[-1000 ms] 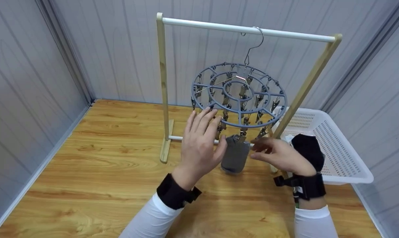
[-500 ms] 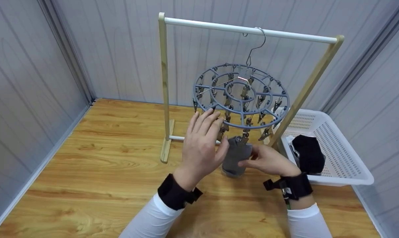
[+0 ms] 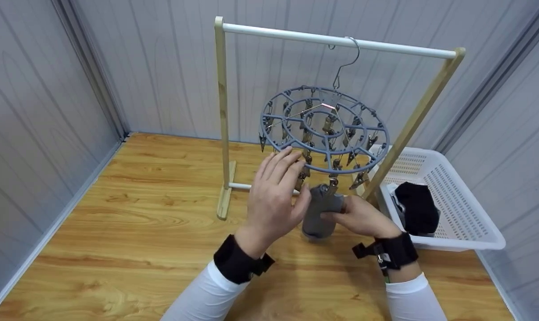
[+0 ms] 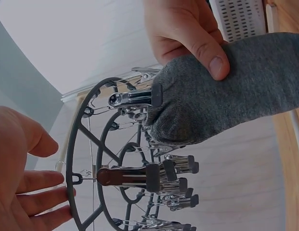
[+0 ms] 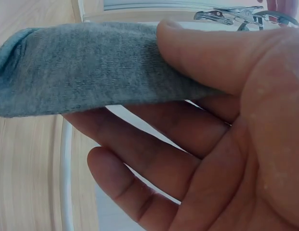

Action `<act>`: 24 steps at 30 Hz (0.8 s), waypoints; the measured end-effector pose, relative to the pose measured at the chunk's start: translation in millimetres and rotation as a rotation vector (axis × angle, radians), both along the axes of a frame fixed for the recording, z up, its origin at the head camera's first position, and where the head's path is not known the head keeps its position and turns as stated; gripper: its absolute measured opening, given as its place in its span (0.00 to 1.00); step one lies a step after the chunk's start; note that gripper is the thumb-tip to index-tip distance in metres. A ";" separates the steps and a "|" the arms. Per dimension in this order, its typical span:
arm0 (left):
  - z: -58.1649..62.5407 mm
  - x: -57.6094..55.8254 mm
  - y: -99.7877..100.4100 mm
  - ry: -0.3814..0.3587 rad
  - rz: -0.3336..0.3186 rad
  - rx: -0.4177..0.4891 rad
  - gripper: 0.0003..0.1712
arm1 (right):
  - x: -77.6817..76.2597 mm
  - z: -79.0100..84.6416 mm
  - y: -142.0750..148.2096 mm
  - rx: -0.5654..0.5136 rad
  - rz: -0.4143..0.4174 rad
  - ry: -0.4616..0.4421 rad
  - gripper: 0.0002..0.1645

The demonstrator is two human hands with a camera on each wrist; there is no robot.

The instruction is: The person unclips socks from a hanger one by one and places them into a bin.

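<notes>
A grey sock (image 3: 319,218) hangs from a metal clip (image 4: 137,98) at the front edge of a round clip hanger (image 3: 325,169). My right hand (image 3: 363,217) holds the sock from the right, thumb on its front and fingers behind, as the right wrist view shows on the sock's fabric (image 5: 101,72). My left hand (image 3: 273,196) is raised at the hanger's front left, its fingertips right at the ring. In the left wrist view its fingers (image 4: 43,199) are extended, with nothing between them and the thumb. Several other clips dangle below the rings.
The hanger hooks over the white bar (image 3: 292,34) of a wooden-legged rack (image 3: 221,98). At the right stands a white perforated basket (image 3: 470,209) holding folded dark cloth (image 3: 416,207). Panelled walls (image 3: 162,67) enclose the wooden tabletop (image 3: 140,223).
My right hand has moved left and slightly down from beside the sock and taken hold of it. The left hand has barely shifted.
</notes>
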State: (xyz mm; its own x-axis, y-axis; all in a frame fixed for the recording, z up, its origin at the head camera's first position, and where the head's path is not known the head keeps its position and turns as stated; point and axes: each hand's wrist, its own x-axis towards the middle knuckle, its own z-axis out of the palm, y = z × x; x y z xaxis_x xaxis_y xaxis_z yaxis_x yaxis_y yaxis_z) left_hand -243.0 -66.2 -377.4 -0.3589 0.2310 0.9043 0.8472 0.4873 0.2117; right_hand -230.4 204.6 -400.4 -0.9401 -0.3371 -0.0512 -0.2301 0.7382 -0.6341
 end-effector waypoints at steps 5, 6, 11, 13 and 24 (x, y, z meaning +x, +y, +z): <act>1.5 0.9 0.2 0.053 -0.042 0.026 0.20 | 1.1 1.2 -0.8 -0.023 0.013 -0.002 0.15; 1.7 1.2 0.3 0.062 -0.051 0.031 0.20 | 1.6 1.6 -0.9 -0.025 0.014 -0.002 0.15; 2.3 1.7 1.4 0.110 -0.087 0.041 0.19 | 3.2 2.8 -1.5 -0.005 0.032 0.024 0.16; 2.3 1.3 1.8 0.136 -0.096 0.042 0.20 | 3.8 3.3 -2.6 0.004 0.043 0.039 0.16; -1.6 1.4 6.9 0.113 -0.178 -0.008 0.12 | 7.6 5.7 -7.8 -0.032 0.076 0.025 0.22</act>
State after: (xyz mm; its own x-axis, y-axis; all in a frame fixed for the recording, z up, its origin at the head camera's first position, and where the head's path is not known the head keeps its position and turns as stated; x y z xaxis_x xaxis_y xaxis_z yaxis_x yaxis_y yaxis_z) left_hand -241.6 -59.3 -379.1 -0.2083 0.2887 0.9345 0.9382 0.3290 0.1075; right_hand -222.9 196.8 -394.7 -0.9125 -0.4088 -0.0165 -0.3007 0.6974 -0.6505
